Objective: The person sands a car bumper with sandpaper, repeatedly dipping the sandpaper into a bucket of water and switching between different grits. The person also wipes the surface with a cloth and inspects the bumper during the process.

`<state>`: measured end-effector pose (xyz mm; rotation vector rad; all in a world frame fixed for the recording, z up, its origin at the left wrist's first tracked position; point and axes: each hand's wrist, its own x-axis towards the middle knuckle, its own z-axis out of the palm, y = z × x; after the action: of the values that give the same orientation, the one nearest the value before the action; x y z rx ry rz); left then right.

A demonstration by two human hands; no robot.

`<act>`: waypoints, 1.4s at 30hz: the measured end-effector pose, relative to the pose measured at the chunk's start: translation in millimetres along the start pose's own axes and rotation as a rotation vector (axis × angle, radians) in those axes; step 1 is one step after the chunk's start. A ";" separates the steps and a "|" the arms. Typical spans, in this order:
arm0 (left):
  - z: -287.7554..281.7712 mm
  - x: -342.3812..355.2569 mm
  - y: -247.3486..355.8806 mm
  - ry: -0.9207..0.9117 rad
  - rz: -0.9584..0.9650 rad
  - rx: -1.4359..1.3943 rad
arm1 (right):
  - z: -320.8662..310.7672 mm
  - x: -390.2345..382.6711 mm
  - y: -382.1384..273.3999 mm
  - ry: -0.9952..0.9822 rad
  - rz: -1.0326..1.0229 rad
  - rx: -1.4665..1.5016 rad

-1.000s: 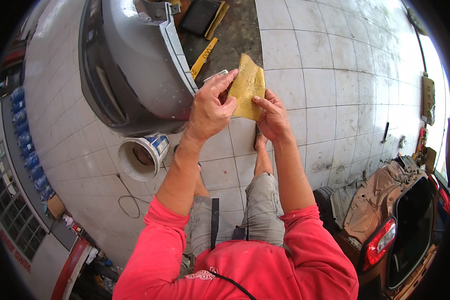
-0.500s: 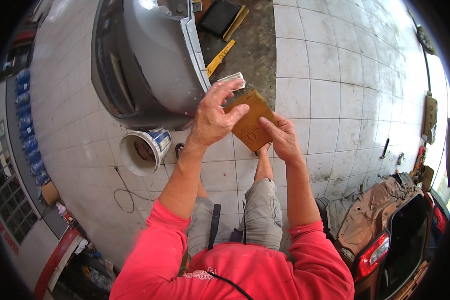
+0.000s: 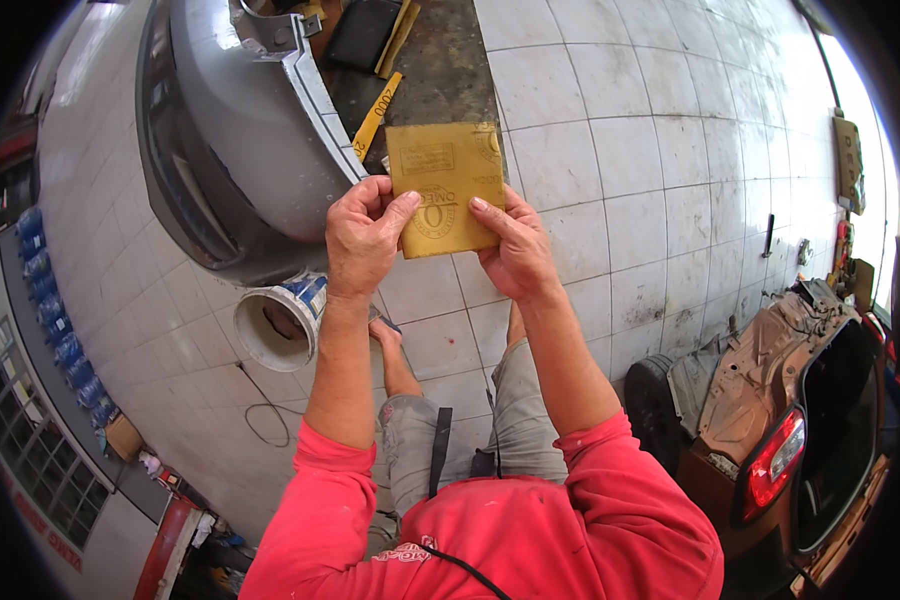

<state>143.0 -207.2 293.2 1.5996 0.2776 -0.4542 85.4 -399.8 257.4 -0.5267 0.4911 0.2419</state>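
Note:
A yellow-brown sheet of sandpaper (image 3: 448, 170), its printed backing facing me, is spread between both hands above the dark worktop. My left hand (image 3: 363, 240) pinches its left edge between thumb and bent fingers. On the opposite edge, my right hand (image 3: 519, 245) grips with the thumb on top and the fingers behind. Beyond my left hand lies a grey car bumper (image 3: 235, 130). A narrow yellow sandpaper strip (image 3: 378, 115) rests beside the bumper's edge, and the held sheet hides part of the surface behind it.
Below the bumper a white bucket (image 3: 260, 345) sits tilted in view on the tiled floor (image 3: 630, 160). A black pad (image 3: 362, 32) lies on the dark worktop (image 3: 450, 70). At right is a brown car body part (image 3: 750, 385) with a red tail light (image 3: 776, 462) and a tyre (image 3: 652, 400).
My left hand has closed on the sheet's left edge, where its fingers were spread before. The sheet has turned squarer and looks larger and flatter. The view has shifted slightly right.

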 end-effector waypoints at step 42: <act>-88.8 97.4 95.4 0.460 0.897 0.878 | 36.3 -0.6 1.5 -0.105 -0.097 -1.752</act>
<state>282.5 -136.2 337.7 2.4549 -0.3688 0.5863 98.4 -379.2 284.4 -2.2188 0.0212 0.5834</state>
